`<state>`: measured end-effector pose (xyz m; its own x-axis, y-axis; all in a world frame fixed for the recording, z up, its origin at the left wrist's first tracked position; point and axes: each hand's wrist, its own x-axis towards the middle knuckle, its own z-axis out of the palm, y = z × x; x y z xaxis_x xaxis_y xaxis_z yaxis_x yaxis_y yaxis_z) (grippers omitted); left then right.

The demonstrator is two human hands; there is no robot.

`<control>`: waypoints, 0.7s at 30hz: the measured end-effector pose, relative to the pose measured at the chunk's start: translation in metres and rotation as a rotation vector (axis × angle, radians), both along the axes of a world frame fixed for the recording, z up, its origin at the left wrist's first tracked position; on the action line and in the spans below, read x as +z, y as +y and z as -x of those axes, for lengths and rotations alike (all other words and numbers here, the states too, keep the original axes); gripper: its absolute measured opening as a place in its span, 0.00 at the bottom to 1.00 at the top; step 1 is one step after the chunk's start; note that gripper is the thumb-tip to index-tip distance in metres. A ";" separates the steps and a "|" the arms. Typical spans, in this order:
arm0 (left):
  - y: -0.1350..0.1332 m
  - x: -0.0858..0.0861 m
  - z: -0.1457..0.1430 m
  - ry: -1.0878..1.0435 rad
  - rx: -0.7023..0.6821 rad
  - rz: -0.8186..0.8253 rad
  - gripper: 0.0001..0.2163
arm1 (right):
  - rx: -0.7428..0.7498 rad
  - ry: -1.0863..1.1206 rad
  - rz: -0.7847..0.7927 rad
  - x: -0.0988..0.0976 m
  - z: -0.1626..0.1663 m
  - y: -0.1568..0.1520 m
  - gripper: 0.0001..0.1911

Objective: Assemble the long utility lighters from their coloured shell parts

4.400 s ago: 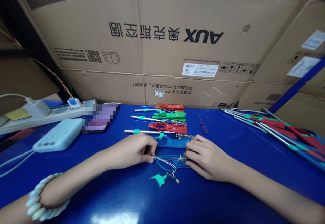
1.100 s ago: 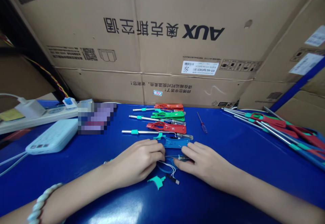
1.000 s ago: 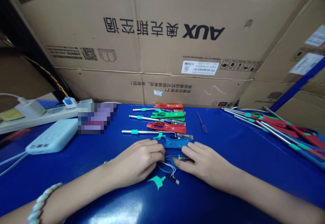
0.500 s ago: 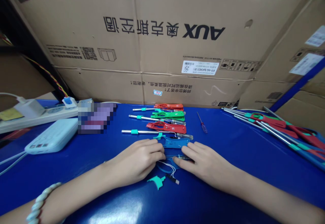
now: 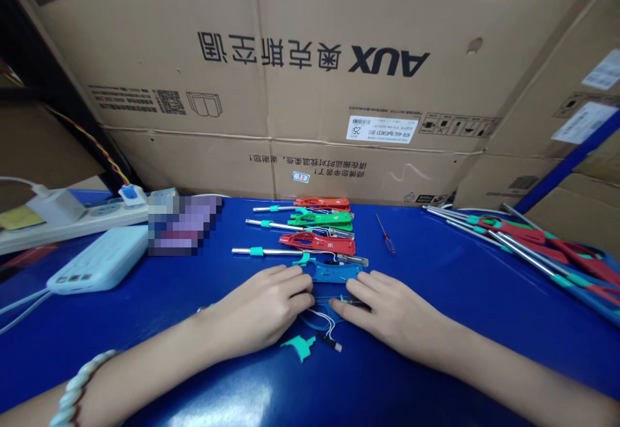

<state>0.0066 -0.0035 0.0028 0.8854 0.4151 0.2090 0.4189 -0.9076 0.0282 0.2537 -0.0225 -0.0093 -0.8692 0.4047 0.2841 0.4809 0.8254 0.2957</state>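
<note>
My left hand (image 5: 264, 307) and my right hand (image 5: 387, 314) rest on the blue table (image 5: 436, 349), fingertips meeting over an open blue lighter half-shell (image 5: 322, 317) with thin white wires. Both hands have curled fingers pressed on this part; most of it is hidden under them. A loose teal trigger piece (image 5: 301, 347) and a small dark wired component (image 5: 334, 344) lie just in front. Directly behind my fingers lies another blue lighter body (image 5: 334, 273) with a metal tube.
Behind are red (image 5: 317, 243), green (image 5: 324, 220) and orange (image 5: 323, 203) lighter bodies in a row, plus a small screwdriver (image 5: 386, 234). A pile of long lighters (image 5: 542, 243) sits at right. A power bank (image 5: 99, 260) and power strip (image 5: 72, 217) lie left. Cardboard boxes (image 5: 310, 78) wall the back.
Over the last seconds my left hand slid right over the shell and my right fingers drew closer. Within the last second almost nothing moved.
</note>
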 end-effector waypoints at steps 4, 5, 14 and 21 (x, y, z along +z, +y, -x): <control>-0.001 0.001 -0.001 -0.016 0.020 0.032 0.13 | -0.001 0.004 -0.003 0.000 0.000 0.000 0.15; -0.002 0.001 -0.001 -0.020 0.027 0.043 0.13 | -0.002 0.005 -0.003 0.000 0.000 0.000 0.14; -0.009 0.001 -0.008 -0.001 0.156 0.109 0.12 | -0.018 0.037 0.053 -0.002 0.001 0.002 0.15; -0.014 0.000 -0.009 0.020 0.162 0.122 0.15 | -0.024 0.031 0.041 -0.001 0.002 -0.001 0.14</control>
<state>0.0155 -0.0175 0.0024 0.8084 0.5737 0.1317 0.5607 -0.8186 0.1245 0.2517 -0.0231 -0.0102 -0.8503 0.4367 0.2937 0.5088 0.8248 0.2467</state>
